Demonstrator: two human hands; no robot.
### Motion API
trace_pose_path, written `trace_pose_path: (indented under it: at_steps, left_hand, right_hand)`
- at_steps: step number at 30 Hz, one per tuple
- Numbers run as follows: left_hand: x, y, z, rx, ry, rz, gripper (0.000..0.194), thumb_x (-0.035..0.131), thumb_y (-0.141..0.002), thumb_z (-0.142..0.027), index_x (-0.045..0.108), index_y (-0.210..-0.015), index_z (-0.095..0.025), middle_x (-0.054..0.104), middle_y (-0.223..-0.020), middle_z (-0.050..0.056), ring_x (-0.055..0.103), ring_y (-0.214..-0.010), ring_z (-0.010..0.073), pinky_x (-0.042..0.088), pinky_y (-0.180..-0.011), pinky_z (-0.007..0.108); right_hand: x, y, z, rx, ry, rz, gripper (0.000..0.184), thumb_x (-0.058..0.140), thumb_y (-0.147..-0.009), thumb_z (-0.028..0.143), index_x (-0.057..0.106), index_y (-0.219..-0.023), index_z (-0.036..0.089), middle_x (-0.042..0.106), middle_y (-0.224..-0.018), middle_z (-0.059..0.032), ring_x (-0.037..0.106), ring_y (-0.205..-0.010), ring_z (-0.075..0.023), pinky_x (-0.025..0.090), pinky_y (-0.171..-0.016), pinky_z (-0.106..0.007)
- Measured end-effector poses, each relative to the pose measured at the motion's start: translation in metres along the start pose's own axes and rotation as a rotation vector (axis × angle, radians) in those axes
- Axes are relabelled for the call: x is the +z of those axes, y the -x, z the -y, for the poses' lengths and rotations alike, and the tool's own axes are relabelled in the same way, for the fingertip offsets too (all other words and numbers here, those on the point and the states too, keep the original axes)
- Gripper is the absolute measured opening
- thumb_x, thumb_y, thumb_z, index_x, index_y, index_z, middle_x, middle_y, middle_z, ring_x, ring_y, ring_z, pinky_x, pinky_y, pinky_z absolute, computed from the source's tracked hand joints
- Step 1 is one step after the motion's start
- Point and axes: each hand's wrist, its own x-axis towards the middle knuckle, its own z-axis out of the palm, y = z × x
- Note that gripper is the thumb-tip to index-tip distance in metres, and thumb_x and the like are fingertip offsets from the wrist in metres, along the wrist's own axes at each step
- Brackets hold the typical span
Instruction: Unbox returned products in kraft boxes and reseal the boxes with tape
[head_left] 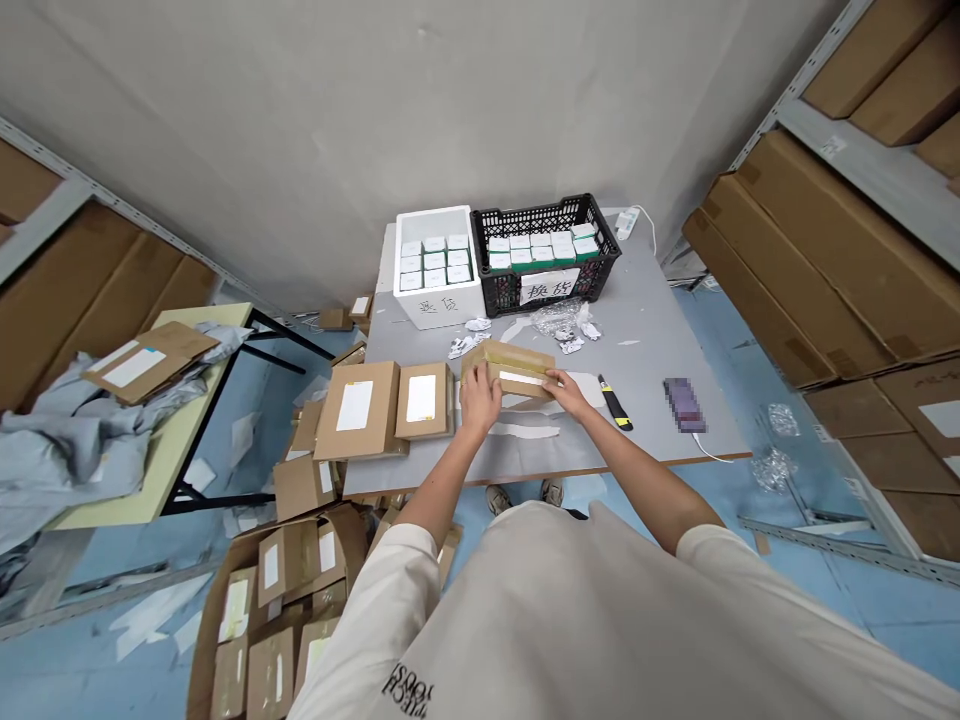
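A small cardboard box (517, 356) with yellowish tape along its top is tilted over the grey table (652, 330), a white label on the side towards me. My left hand (480, 398) grips its left end, fingers curled over the edge. At the right end, my right hand (568, 392) holds the corner with thumb and fingers. White paper strips (525, 431) lie beneath and in front of the box. A yellow-and-black box cutter (616, 404) rests to the right of my right hand. The underside of the box is hidden.
Two labelled cartons (360, 410) stand at left. Behind are a white foam bin (441, 308) and black crate (551, 288), both holding small white-topped boxes. Crumpled paper (469, 345) and a phone (684, 404) with a cable lie on the table. A large carton of parcels (206, 640) stands lower left.
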Motion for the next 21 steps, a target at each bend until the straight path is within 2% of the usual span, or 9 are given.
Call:
trace_pose_path:
  at_steps: [3,7,11,14,16,21]
  left_hand:
    - [0.005,0.004,0.013,-0.054,0.089,0.048,0.061,0.043,-0.102,-0.038,0.033,-0.158,-0.016,0.050,-0.141,0.023,0.055,-0.130,0.0370,0.047,-0.107,0.052]
    - [0.023,0.011,0.025,-0.092,0.225,0.125,0.062,0.046,-0.100,-0.037,0.031,-0.158,-0.019,0.049,-0.140,0.020,0.056,-0.131,0.0331,0.049,-0.106,0.048]
    - [0.043,0.018,0.026,-0.070,0.278,0.243,0.063,0.052,-0.097,-0.033,0.033,-0.156,-0.024,0.047,-0.142,0.018,0.055,-0.132,0.0319,0.049,-0.107,0.049]
    - [0.055,0.024,0.025,-0.062,0.268,0.303,0.064,0.053,-0.094,-0.028,0.035,-0.156,-0.026,0.048,-0.140,0.017,0.059,-0.127,0.0322,0.049,-0.106,0.052]
    - [0.058,0.028,0.024,-0.056,0.241,0.287,0.064,0.053,-0.093,-0.027,0.037,-0.155,-0.026,0.047,-0.140,0.018,0.057,-0.129,0.0328,0.047,-0.108,0.053]
    - [0.054,0.030,0.013,0.017,0.096,0.172,0.053,0.055,-0.092,-0.024,0.052,-0.144,-0.025,0.039,-0.155,0.019,0.035,-0.148,0.0370,0.036,-0.116,0.060]
  right_hand:
    - [-0.003,0.003,0.008,-0.020,0.022,-0.040,0.048,0.071,-0.071,0.046,0.070,-0.112,0.023,0.069,-0.127,-0.0094,0.063,-0.115,-0.0287,0.049,-0.105,-0.047]
    - [-0.017,0.010,0.011,-0.088,0.072,-0.116,0.043,0.071,-0.069,0.041,0.072,-0.108,0.024,0.069,-0.126,-0.0083,0.062,-0.118,-0.0291,0.045,-0.111,-0.048]
    - [-0.032,0.019,0.006,-0.105,0.100,-0.182,0.043,0.069,-0.069,0.042,0.072,-0.108,0.024,0.066,-0.132,-0.0068,0.060,-0.122,-0.0282,0.042,-0.115,-0.048]
    - [-0.041,0.026,0.001,-0.079,0.102,-0.182,0.044,0.071,-0.067,0.038,0.074,-0.109,0.025,0.067,-0.131,-0.0069,0.061,-0.123,-0.0286,0.042,-0.115,-0.049]
    - [-0.045,0.029,-0.004,-0.087,0.100,-0.173,0.043,0.072,-0.067,0.034,0.075,-0.109,0.025,0.069,-0.130,-0.0074,0.061,-0.123,-0.0285,0.042,-0.115,-0.049]
    - [-0.058,0.024,-0.022,-0.147,0.089,-0.179,0.036,0.067,-0.072,0.036,0.077,-0.105,0.024,0.070,-0.129,-0.0073,0.063,-0.121,-0.0260,0.045,-0.112,-0.046]
